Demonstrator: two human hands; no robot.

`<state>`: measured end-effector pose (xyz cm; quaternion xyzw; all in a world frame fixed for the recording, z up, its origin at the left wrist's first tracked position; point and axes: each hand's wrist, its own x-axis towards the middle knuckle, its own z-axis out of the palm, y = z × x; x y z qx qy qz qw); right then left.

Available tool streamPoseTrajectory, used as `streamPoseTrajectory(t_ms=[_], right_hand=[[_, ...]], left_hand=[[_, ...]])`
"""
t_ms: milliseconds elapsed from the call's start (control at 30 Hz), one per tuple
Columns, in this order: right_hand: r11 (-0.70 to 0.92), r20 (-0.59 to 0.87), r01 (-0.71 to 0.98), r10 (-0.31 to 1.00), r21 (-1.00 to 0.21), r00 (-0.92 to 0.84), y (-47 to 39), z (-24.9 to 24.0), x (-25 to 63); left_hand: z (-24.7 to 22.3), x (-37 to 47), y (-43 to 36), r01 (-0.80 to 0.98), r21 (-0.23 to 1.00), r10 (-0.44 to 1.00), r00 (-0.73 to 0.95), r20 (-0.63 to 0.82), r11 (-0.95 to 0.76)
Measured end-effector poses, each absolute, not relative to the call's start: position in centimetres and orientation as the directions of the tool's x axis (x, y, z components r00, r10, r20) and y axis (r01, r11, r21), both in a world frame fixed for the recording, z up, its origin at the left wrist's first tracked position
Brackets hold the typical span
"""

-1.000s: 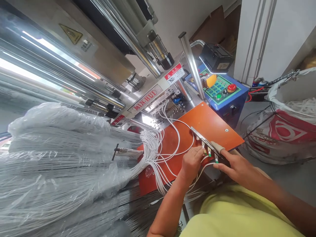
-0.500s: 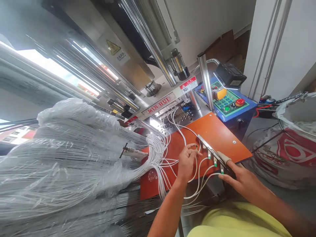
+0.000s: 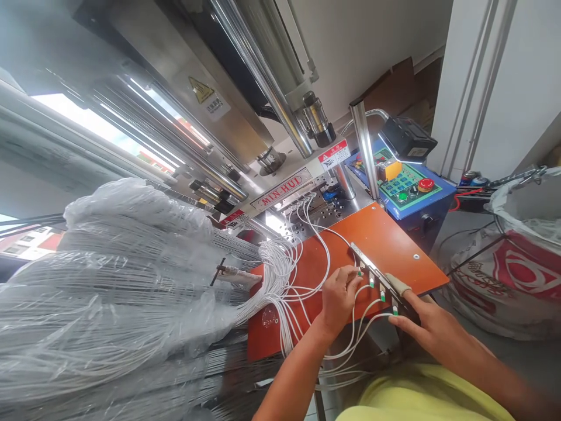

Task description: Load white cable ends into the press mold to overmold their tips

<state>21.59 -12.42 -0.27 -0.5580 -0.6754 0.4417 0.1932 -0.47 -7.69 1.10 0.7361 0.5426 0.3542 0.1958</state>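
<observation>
My left hand [image 3: 338, 299] pinches a white cable's green-tipped connector [image 3: 360, 273] against the side of a narrow metal bar [image 3: 363, 256]. Several other green and white connectors [image 3: 371, 283] sit along this bar, their white cables [image 3: 356, 327] curving down and to the left. Closed around the bar's near end is my right hand [image 3: 432, 323], its thumb beside the nearest connector. A beige cover [image 3: 398, 284] wraps one of its fingers. Beneath lies an orange board [image 3: 385, 234].
A press machine [image 3: 280, 190] stands ahead, with cables in its lower plate. A bundle of white cables [image 3: 276, 269] in clear plastic [image 3: 131, 280] fills the left. To the right are a blue control box [image 3: 407, 187] and a large sack [image 3: 521, 263].
My left hand has moved right and slightly down, bringing the connector from beside the bar up against it. My right hand keeps its hold on the bar.
</observation>
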Motion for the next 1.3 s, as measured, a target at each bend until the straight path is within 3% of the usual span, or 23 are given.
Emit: streamPoseTrajectory(t_ms=[300,500,700,800,967,1100,1200,1300], right_hand=[[-0.024,-0.283,0.623,0.904,-0.782,-0.321,-12.5,-0.8,21.6],[0.024,-0.218,0.635,0.929,-0.772,-0.299,-12.7,-0.8,21.4],[0.159,-0.098,0.723,0.949,-0.672,-0.3,-13.1,-1.7,21.6],[0.212,-0.036,0.805,0.96,-0.554,-0.277,-13.0,-2.2,22.0],[0.213,-0.037,0.914,0.97,-0.345,-0.24,-12.0,-2.1,22.3],[0.236,-0.042,0.899,0.962,-0.369,-0.27,-12.3,-2.4,23.0],[0.281,0.062,0.892,0.959,-0.355,-0.278,-12.2,-2.2,25.0],[0.262,0.227,0.924,0.953,-0.278,-0.202,-9.3,-0.3,26.3]], left_hand=[[0.7,-0.7,-7.0,0.624,0.662,0.909,0.265,0.321,-0.416],[0.5,-0.5,-6.8,0.62,0.656,0.902,0.271,0.336,-0.43],[0.2,-0.3,-5.8,0.605,0.633,0.876,0.347,0.336,-0.483],[0.3,0.2,-4.7,0.608,0.628,0.873,0.371,0.316,-0.485],[0.4,1.5,-3.1,0.646,0.654,0.919,0.29,0.265,-0.393],[0.8,1.7,-2.7,0.623,0.708,0.937,0.304,0.173,-0.332],[1.8,0.8,-3.0,0.613,0.712,0.932,0.313,0.18,-0.343],[3.0,-1.7,-2.4,0.602,0.73,0.94,0.122,0.317,-0.324]])
